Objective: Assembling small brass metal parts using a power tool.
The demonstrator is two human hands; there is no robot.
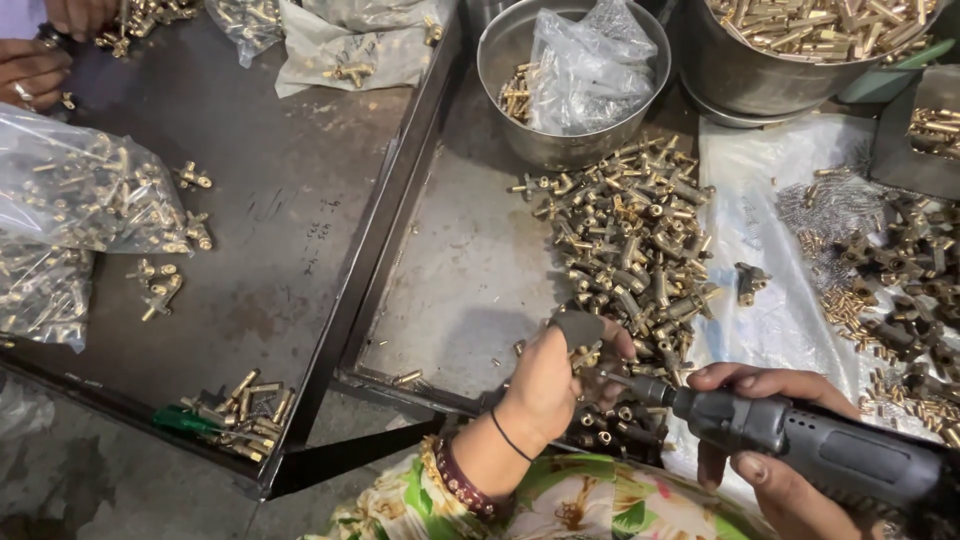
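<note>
My left hand (555, 378) pinches a small brass fitting (583, 356) at the near edge of a big heap of brass fittings (630, 250); the thumb wears a grey cover. My right hand (770, 440) grips a grey electric screwdriver (800, 435) lying almost level, its bit pointing left and meeting the held fitting. Both hands hover over the near rim of the metal tray (470, 280), with more dark fittings (610, 425) just below them.
A steel bowl (500, 60) with a plastic bag and fittings stands behind the heap, beside a large pot (740, 75) of brass parts. Springs and darker parts (890, 270) lie on plastic sheet at right. Bags of fittings (80, 190) rest on the left tray, where another person's hands (40, 60) work.
</note>
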